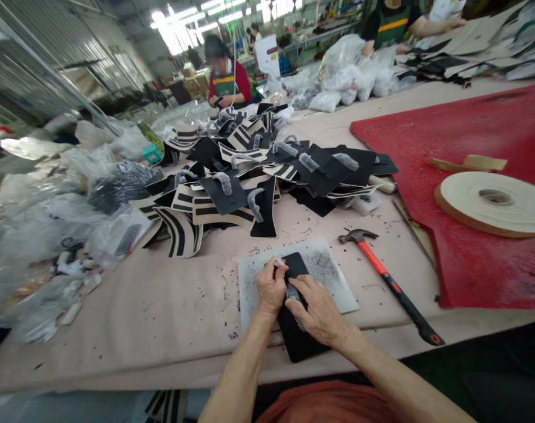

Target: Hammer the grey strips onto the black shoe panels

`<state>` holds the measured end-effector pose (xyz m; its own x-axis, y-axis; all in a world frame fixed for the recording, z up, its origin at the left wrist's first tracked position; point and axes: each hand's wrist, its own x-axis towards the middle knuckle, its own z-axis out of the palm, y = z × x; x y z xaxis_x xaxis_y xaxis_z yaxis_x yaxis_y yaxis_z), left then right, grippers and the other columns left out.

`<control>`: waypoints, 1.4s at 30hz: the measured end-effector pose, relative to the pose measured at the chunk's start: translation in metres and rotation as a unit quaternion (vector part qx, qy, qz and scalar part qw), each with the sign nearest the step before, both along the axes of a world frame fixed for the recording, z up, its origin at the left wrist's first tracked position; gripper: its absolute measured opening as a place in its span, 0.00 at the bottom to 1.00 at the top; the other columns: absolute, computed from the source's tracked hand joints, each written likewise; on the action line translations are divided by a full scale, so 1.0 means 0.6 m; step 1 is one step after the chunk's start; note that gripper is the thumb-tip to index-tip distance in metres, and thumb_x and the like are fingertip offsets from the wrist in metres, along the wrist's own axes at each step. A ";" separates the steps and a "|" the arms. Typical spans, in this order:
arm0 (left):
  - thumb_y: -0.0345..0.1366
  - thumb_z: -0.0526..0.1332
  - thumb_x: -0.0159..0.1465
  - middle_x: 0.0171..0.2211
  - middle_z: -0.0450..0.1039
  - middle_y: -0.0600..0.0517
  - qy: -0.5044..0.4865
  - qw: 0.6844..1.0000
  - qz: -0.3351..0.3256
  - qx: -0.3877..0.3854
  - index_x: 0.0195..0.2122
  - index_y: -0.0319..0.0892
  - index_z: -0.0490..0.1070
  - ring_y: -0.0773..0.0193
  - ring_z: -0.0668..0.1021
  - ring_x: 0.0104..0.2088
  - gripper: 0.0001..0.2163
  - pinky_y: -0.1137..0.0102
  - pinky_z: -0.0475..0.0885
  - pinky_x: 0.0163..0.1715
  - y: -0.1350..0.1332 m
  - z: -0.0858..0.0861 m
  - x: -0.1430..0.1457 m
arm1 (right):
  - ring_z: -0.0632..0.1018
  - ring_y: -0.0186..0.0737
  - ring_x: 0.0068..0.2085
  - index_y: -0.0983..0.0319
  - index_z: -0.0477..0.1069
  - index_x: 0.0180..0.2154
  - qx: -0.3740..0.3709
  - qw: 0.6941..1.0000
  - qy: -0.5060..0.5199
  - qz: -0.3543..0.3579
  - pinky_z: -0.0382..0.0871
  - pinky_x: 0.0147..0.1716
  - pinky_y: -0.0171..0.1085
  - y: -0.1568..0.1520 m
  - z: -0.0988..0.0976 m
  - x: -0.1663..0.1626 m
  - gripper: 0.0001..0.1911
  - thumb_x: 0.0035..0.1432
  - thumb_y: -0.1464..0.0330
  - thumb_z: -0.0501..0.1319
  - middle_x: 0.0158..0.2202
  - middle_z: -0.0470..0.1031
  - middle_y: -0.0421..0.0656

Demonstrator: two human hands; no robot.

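Note:
A black panel (299, 346) with rounded corners lies in front of me, partly over a white board (340, 288) speckled with black bits. On the panel is a handle (292, 292) wrapped in clear plastic. My right hand (318, 308) closes its thumb and fingers around this handle. My left hand (271, 286) is curled at the panel's far left side, close to the handle's far end. A small whitish tip shows at the top of its fingers; what it belongs to is hidden. To the right lies a claw hammer (384, 273) with a red and black grip.
Black panels with plastic-wrapped handles (225, 194) and striped backs are heaped beyond the board. Plastic bags (60, 205) crowd the left. At right, a roll of tape (491, 202) rests on a red sheet (465, 276). Two people (227, 82) (390, 29) work across the table.

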<state>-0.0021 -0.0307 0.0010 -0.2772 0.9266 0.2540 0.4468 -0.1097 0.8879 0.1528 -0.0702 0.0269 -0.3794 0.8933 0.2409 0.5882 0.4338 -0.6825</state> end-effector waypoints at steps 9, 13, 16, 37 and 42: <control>0.35 0.60 0.65 0.38 0.83 0.49 0.015 0.997 -0.070 0.018 0.41 0.43 0.76 0.60 0.83 0.38 0.06 0.66 0.76 0.44 0.011 -0.001 -0.010 | 0.74 0.56 0.42 0.69 0.71 0.46 -0.004 0.914 -0.289 -0.285 0.67 0.40 0.48 0.038 -0.025 0.257 0.17 0.62 0.63 0.56 0.42 0.73 0.59; 0.35 0.60 0.64 0.36 0.83 0.49 -0.037 0.997 -0.070 -0.011 0.40 0.42 0.76 0.59 0.83 0.37 0.06 0.66 0.77 0.42 0.018 0.001 -0.015 | 0.68 0.39 0.25 0.62 0.68 0.31 -0.230 0.927 -0.110 -0.275 0.62 0.25 0.35 0.056 -0.017 0.296 0.08 0.57 0.63 0.57 0.24 0.67 0.42; 0.34 0.60 0.65 0.37 0.82 0.49 -0.029 0.997 -0.073 0.001 0.40 0.43 0.76 0.59 0.83 0.38 0.06 0.66 0.76 0.43 0.014 -0.001 -0.013 | 0.61 0.33 0.20 0.57 0.61 0.27 -0.404 0.885 0.097 -0.212 0.57 0.18 0.32 0.059 0.018 0.269 0.07 0.56 0.63 0.55 0.20 0.60 0.33; 0.31 0.58 0.65 0.38 0.80 0.50 0.030 0.994 -0.105 0.028 0.39 0.44 0.75 0.61 0.81 0.39 0.06 0.68 0.74 0.45 0.009 -0.007 -0.007 | 0.66 0.33 0.19 0.58 0.61 0.33 0.191 0.970 0.024 -0.148 0.54 0.21 0.34 0.053 0.260 0.119 0.17 0.72 0.57 0.46 0.20 0.65 0.36; 0.31 0.58 0.65 0.32 0.78 0.52 0.053 0.992 -0.117 0.010 0.36 0.44 0.75 0.62 0.79 0.34 0.06 0.70 0.73 0.39 0.009 -0.006 -0.008 | 0.62 0.34 0.15 0.59 0.64 0.31 0.079 0.969 -0.235 0.020 0.41 0.20 0.38 0.042 0.163 0.144 0.19 0.72 0.59 0.44 0.16 0.65 0.38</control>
<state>-0.0068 -0.0255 -0.0025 -0.0262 0.9571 0.2884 0.4979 -0.2377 0.8340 0.2393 -0.0452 0.1246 -0.5139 0.8416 0.1664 0.7981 0.5402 -0.2668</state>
